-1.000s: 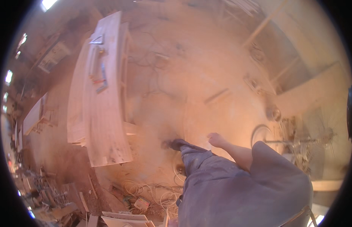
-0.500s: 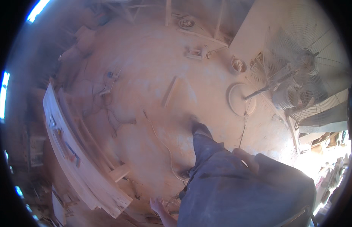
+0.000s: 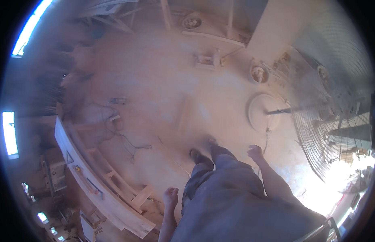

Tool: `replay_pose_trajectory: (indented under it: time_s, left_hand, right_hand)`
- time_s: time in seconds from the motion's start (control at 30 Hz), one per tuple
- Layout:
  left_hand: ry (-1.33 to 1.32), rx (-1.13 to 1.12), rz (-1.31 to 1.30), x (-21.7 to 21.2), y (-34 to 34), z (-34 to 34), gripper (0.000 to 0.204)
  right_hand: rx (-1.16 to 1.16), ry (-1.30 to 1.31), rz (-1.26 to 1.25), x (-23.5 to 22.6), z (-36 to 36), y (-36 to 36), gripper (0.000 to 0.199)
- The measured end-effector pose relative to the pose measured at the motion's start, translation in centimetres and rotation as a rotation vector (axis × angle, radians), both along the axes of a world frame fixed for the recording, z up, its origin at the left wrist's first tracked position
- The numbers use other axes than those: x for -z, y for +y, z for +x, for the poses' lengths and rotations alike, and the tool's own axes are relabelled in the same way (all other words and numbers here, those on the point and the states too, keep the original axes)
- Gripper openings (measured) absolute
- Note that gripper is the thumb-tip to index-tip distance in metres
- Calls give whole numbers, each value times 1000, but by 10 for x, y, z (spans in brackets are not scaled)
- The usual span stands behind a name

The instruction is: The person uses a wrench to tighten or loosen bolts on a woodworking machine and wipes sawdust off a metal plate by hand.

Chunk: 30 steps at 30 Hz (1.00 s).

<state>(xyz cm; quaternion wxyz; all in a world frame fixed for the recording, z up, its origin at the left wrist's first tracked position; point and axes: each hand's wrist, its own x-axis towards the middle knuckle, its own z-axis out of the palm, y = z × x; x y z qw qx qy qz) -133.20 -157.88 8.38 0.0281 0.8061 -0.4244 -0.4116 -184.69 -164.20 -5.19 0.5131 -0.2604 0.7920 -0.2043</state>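
Observation:
My left hand (image 3: 170, 196) hangs beside my left thigh, its fingers curled in, with nothing visible in them. My right hand (image 3: 255, 152) is held out in front of my right side, fingers partly apart and holding nothing. Both hands are over the dusty floor and touch nothing. Nearest to the left hand is a long pale wooden bench (image 3: 102, 201). On its top lie a triangular tool (image 3: 69, 157), a small yellow item (image 3: 78, 168) and a long dark tool (image 3: 94, 186). The round base (image 3: 263, 113) of a standing fan is ahead of the right hand.
The large wire fan cage (image 3: 336, 117) fills the right side. Cables (image 3: 122, 137) and a narrow board (image 3: 185, 113) lie on the floor. A bucket of scraps (image 3: 259, 74), a small box-like object (image 3: 205, 61) and a round container (image 3: 191, 22) stand farther off.
My right hand has swung forward into clear view beside my legs. The left hand has risen a little, its fingers now more curled. Both feet show, and the view has shifted.

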Motion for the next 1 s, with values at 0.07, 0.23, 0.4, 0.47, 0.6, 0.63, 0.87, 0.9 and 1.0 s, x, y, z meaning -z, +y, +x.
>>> replay_pose_trajectory:
  time_s: [0.07, 0.23, 0.4, 0.47, 0.6, 0.63, 0.87, 0.9, 1.0]
  left_hand:
    - [-170, 130, -10, -5, -24, 10, 35]
    - [-125, -36, 197, 10, -91, 11, 38]
    - [77, 14, 225, 91, -123, 0, 33]
    - [198, -86, 245, 137, -141, 19, 33]
    - [700, -706, 102, 200, -278, 53, 37]
    - [456, -111, 119, 191, -314, 62, 33]
    - [342, -239, -211, 29, -651, -18, 20]
    - [325, -212, -238, 19, -674, -28, 23]
    - [336, -195, -260, 4, -715, -67, 33]
  right_hand:
    - [55, -32, 45, -11, 7, -21, 43]
    - [-79, 5, 97, 4, 2, -60, 42]
    - [-264, 159, 179, -12, -27, -141, 39]
    - [-214, 202, 141, -17, -38, -160, 39]
    - [186, -6, -8, -71, -49, -253, 43]
    - [208, 25, -14, -63, -54, -258, 41]
    - [-97, 285, 255, 11, -64, -262, 36]
    - [-62, 234, 226, 17, -63, -270, 30]
    - [538, -143, 300, 49, -60, -265, 21]
